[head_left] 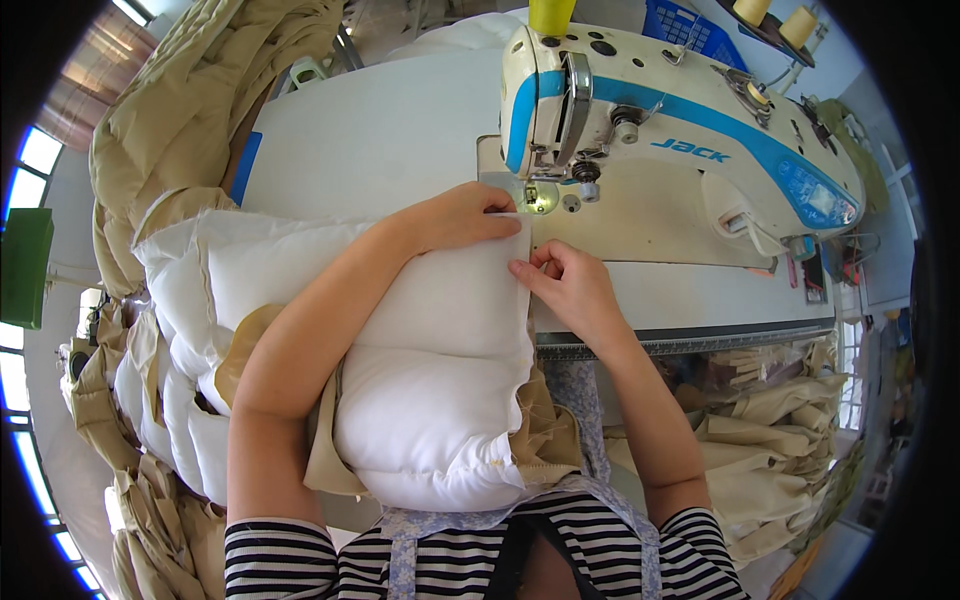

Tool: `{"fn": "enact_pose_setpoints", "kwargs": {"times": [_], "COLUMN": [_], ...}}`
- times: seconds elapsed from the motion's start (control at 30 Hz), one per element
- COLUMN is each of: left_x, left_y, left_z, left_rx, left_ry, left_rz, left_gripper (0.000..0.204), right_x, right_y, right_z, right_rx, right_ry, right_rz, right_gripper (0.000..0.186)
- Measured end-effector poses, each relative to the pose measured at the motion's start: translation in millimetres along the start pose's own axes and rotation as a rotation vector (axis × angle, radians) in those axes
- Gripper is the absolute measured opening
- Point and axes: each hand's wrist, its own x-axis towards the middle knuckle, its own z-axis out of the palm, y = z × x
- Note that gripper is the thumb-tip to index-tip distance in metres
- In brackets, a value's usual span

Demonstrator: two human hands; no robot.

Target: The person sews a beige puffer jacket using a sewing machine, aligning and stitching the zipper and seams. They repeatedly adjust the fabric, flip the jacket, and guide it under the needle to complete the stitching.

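A white padded garment panel [440,300] with tan fabric [548,430] along its lower right edge lies across the table and my lap. My left hand [465,217] rests on the panel's top right corner, fingers curled over the edge close to the needle area. On the right edge, just below, my right hand [568,285] pinches the panel between thumb and forefinger. Right above my hands stands the head of a white and blue sewing machine [680,130], its small lamp lit by the needle [541,197]. The fabric under my left fingers is partly hidden.
Tan padded garments [205,110] are heaped at the left, and more tan fabric [770,450] lies at the lower right. A ruler strip [690,335] runs along the white table's [350,140] front edge. Thread cones [797,25] and a blue basket [690,35] are at the back.
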Motion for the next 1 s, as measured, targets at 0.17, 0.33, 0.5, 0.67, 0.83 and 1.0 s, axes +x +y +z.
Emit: {"fn": "enact_pose_setpoints", "kwargs": {"times": [0.17, 0.33, 0.5, 0.67, 0.83, 1.0], "left_x": [1, 0, 1, 2, 10, -3], "left_y": [-3, -2, 4, 1, -8, 0], "left_z": [1, 0, -1, -1, 2, 9], "left_rx": [-0.002, -0.008, 0.045, 0.099, 0.136, 0.432], "left_ry": [0.031, 0.04, 0.005, -0.003, -0.006, 0.139], "left_rz": [0.03, 0.009, -0.051, -0.079, -0.053, 0.004], "left_gripper": [0.039, 0.039, 0.032, 0.036, 0.037, 0.026], "right_x": [4, 6, 8, 26, 45, 55], "right_y": [5, 6, 2, 3, 9, 7], "right_z": [4, 1, -1, -5, -3, -1], "right_rx": [0.079, 0.073, 0.043, -0.021, -0.064, -0.331], "right_ry": [-0.001, -0.014, -0.023, 0.014, -0.061, -0.097], "right_rz": [0.008, -0.017, -0.024, 0.013, -0.021, -0.06], "right_gripper": [0.031, 0.031, 0.028, 0.027, 0.027, 0.026]}}
